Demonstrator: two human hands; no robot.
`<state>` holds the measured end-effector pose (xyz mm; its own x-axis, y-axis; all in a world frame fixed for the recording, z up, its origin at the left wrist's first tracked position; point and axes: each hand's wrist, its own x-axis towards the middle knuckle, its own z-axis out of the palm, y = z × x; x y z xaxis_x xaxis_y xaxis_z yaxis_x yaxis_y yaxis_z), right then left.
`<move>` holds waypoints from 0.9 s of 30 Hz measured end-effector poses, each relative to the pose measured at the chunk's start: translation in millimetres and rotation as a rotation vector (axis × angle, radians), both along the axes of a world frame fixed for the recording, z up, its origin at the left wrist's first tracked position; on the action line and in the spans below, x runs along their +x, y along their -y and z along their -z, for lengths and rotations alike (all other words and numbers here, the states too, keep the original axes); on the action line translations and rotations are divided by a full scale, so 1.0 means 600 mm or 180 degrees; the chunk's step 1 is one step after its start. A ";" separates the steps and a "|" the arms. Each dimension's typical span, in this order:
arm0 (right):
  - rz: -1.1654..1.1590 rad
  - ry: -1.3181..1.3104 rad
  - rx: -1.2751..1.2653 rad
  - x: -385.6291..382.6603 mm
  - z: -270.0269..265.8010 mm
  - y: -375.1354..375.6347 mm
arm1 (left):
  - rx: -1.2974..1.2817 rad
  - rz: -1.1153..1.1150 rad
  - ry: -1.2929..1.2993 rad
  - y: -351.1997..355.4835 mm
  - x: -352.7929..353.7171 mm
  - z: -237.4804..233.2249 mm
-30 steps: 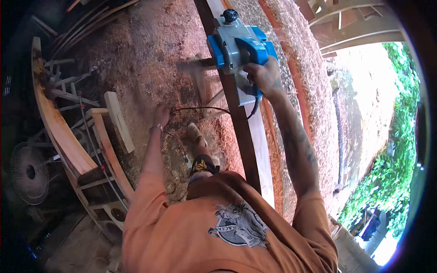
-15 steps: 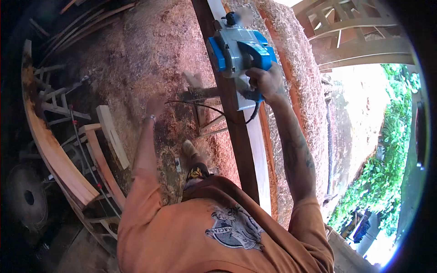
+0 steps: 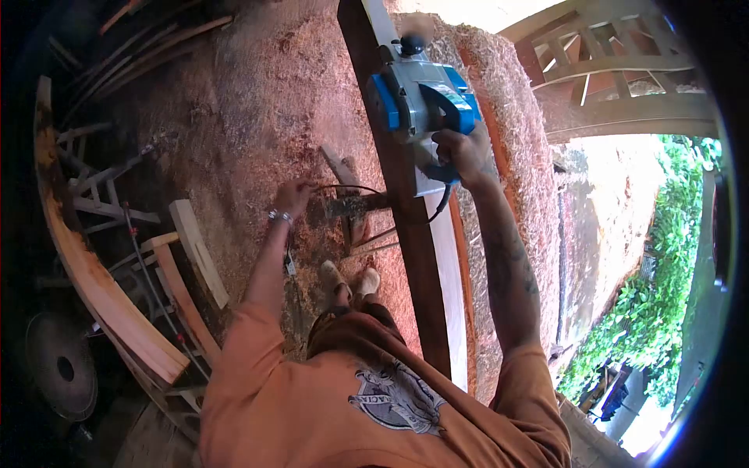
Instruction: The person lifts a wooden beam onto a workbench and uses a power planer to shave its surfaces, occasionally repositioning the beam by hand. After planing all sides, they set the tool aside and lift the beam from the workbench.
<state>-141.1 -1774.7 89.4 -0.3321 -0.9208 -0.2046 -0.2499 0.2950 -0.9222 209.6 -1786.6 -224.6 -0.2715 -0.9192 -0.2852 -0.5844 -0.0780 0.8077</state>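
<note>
My right hand [image 3: 462, 152] is wrapped round the rear handle of a blue and grey electric planer [image 3: 425, 86]. The planer rests on a long wooden beam [image 3: 446, 269], whose top looks pale and whose near side is dark. From the back of the tool, a black power cord [image 3: 343, 186] loops across the beam to my left hand [image 3: 292, 198]. That hand is closed on the cord, out to the left of the beam, and wears a bracelet at the wrist.
Wood shavings [image 3: 515, 156] cover the floor. A wooden support [image 3: 355, 207] stands under the beam. Curved boards [image 3: 117, 288] and a short timber [image 3: 199, 253] lie at left, near a round fan-like object [image 3: 62, 366]. A slatted wooden frame [image 3: 616, 70] stands at upper right.
My left hand has moved right and slightly down, nearer the beam, with the cord. A second foot has come into view. The planer appears slightly lower and further right.
</note>
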 end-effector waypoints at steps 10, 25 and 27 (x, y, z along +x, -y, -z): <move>0.0076 0.0167 0.0056 -0.004 0.009 0.161 | 0.0258 -0.0717 0.1236 -0.056 -0.180 0.075; -0.0029 0.0403 -0.0030 -0.022 0.030 0.377 | 0.0110 -0.1164 0.1333 -0.096 -0.206 0.196; -0.0061 0.0468 -0.0052 -0.024 0.035 0.405 | 0.0124 -0.1113 0.1329 -0.099 -0.202 0.195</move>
